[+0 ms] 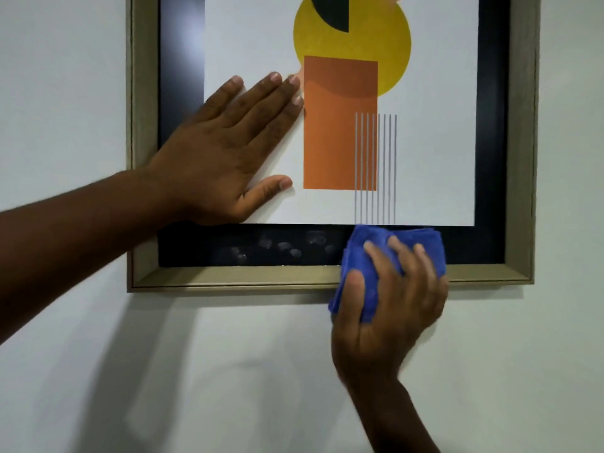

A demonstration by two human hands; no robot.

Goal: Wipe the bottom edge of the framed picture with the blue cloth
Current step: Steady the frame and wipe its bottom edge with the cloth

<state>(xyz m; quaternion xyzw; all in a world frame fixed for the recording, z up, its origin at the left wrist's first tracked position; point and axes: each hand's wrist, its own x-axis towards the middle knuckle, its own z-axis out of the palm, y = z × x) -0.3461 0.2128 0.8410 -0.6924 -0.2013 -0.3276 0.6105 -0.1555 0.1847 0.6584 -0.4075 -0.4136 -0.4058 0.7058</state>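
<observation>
A framed picture (228, 277) with a beige wooden frame and black mat hangs on the wall; its print shows a yellow circle, an orange rectangle and grey lines. My left hand (225, 148) lies flat and open on the glass at the lower left of the print. My right hand (385, 308) presses a folded blue cloth (376, 237) against the bottom edge of the frame, right of centre. The cloth covers part of the black mat and the beige bottom rail. Pale smudges (284, 246) show on the black mat to the left of the cloth.
A plain white wall (228, 371) surrounds the frame on the left, right and below. Shadows of my arms fall on the wall beneath the frame. The top of the picture is out of view.
</observation>
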